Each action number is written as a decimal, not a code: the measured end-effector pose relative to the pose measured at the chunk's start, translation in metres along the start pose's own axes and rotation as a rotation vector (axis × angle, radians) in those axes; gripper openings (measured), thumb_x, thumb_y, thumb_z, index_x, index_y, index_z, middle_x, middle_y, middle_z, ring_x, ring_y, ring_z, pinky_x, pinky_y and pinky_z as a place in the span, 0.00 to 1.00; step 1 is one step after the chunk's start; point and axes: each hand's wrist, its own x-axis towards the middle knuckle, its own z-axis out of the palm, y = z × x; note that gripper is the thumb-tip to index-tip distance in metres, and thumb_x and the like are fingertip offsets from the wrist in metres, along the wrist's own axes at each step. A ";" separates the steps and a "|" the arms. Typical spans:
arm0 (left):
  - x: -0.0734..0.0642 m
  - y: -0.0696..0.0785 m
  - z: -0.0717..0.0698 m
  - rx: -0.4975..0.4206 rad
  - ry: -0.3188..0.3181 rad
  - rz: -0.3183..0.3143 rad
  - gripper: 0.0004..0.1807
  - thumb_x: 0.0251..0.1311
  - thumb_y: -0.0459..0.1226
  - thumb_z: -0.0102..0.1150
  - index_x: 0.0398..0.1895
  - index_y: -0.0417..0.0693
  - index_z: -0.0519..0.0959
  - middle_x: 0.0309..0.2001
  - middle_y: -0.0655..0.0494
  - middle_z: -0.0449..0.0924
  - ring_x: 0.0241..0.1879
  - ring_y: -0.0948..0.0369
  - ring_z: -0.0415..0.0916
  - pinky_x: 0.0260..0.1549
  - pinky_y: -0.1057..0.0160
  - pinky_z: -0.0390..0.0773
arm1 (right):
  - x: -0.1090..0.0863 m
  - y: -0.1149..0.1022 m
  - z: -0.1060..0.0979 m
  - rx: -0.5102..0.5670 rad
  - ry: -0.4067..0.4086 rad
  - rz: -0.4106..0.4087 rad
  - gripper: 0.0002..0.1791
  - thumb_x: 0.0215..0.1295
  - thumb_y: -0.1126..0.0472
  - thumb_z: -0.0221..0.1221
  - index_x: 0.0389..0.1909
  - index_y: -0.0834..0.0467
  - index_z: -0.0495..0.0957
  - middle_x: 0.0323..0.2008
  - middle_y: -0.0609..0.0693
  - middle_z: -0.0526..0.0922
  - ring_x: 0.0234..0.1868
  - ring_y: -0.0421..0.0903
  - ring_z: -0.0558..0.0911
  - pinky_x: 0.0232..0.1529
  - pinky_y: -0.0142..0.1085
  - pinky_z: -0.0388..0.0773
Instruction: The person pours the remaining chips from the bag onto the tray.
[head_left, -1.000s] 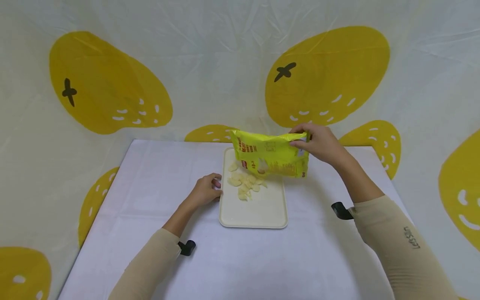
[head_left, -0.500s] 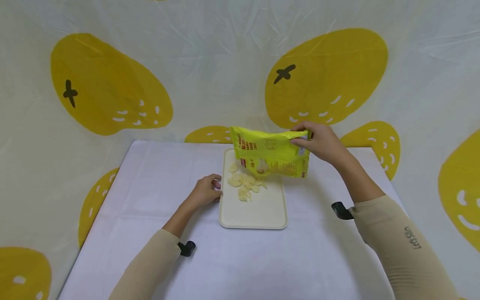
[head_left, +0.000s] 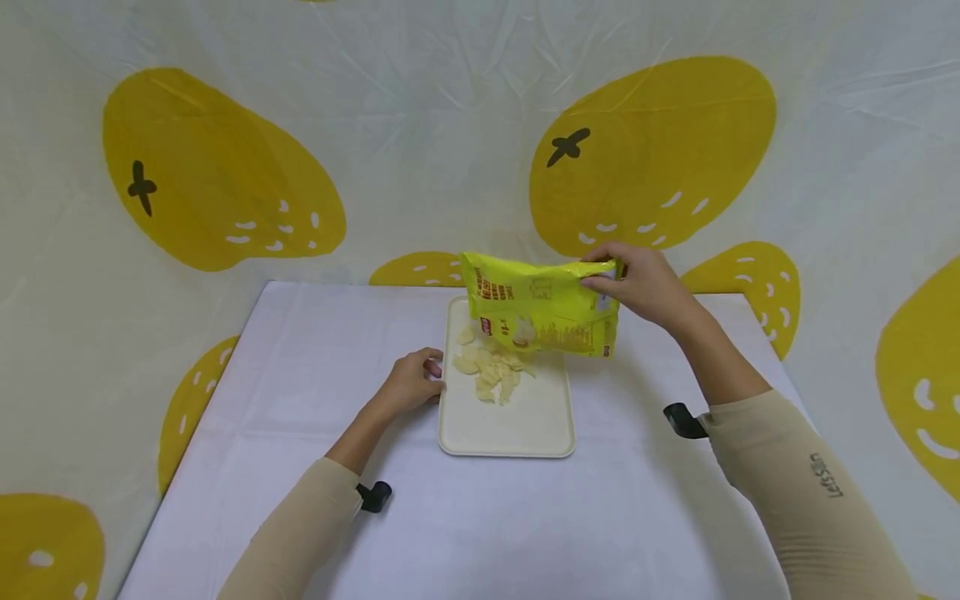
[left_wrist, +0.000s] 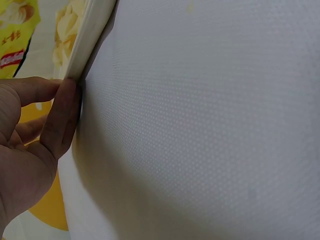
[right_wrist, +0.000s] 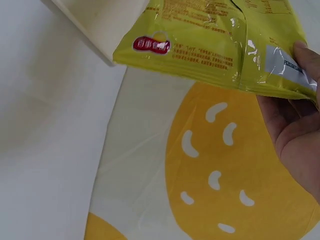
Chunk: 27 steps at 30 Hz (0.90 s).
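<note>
And straight into the emptying, or so to judge from the loose pile of pale chips down on the tray, a touch left of centre, with the yellow bag right above. Held sideways up there, printed face to the head camera, over the far half of the tray and jutting out past its right edge. Pinched at the upper right corner by the right hand, with thumb on the printed face and fingers behind. Down on the left rim, a neat nip from the left hand, between fingertips by the look of the left wrist view, flat on the white table and nicely steady. Impossible to tell from here: just where to place the open mouth, or how much to count as left inside. Called for next, in all likelihood: more tilt, perhaps a gentle shake, with the low edge kept well inside the rim. Worth watching, too: no slackening on the tray, for fear of a skid.
</note>
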 end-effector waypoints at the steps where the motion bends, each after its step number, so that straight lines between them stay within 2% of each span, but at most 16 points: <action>1: 0.000 0.000 0.000 -0.002 -0.001 0.000 0.31 0.55 0.27 0.67 0.65 0.35 0.74 0.42 0.45 0.82 0.29 0.59 0.81 0.28 0.65 0.86 | 0.000 0.000 0.000 0.001 -0.002 -0.001 0.18 0.69 0.49 0.67 0.54 0.54 0.82 0.43 0.56 0.85 0.36 0.51 0.75 0.32 0.37 0.73; 10: 0.000 0.000 0.000 -0.006 -0.002 -0.003 0.31 0.55 0.26 0.67 0.65 0.35 0.74 0.43 0.45 0.82 0.29 0.59 0.82 0.28 0.65 0.87 | 0.000 -0.001 -0.003 -0.015 0.018 -0.017 0.19 0.67 0.51 0.69 0.55 0.54 0.83 0.43 0.56 0.85 0.35 0.51 0.74 0.30 0.35 0.72; 14: 0.000 0.000 0.000 -0.006 0.000 0.009 0.31 0.55 0.26 0.67 0.65 0.35 0.74 0.43 0.45 0.82 0.29 0.59 0.82 0.28 0.65 0.87 | 0.001 -0.002 -0.004 -0.026 0.000 -0.038 0.21 0.66 0.52 0.69 0.57 0.55 0.81 0.49 0.56 0.85 0.37 0.51 0.73 0.31 0.34 0.72; 20: 0.000 0.000 0.001 0.000 0.000 0.010 0.31 0.55 0.27 0.68 0.65 0.35 0.74 0.42 0.46 0.82 0.29 0.59 0.82 0.28 0.65 0.86 | 0.000 -0.006 -0.008 -0.010 0.038 -0.039 0.26 0.66 0.53 0.70 0.62 0.56 0.76 0.56 0.56 0.84 0.37 0.52 0.72 0.30 0.33 0.69; 24: 0.000 -0.001 0.001 0.007 -0.001 0.015 0.31 0.55 0.27 0.68 0.65 0.35 0.74 0.42 0.46 0.82 0.29 0.59 0.81 0.28 0.65 0.86 | 0.000 -0.009 -0.009 0.014 0.054 -0.027 0.28 0.66 0.55 0.69 0.64 0.55 0.73 0.45 0.59 0.83 0.33 0.51 0.72 0.26 0.33 0.69; 27: 0.000 -0.001 0.000 0.011 0.004 0.016 0.31 0.55 0.27 0.68 0.65 0.35 0.74 0.42 0.46 0.82 0.28 0.59 0.82 0.28 0.65 0.86 | 0.002 -0.012 -0.008 0.028 0.061 -0.040 0.27 0.66 0.56 0.69 0.64 0.54 0.73 0.35 0.57 0.77 0.31 0.51 0.69 0.24 0.33 0.66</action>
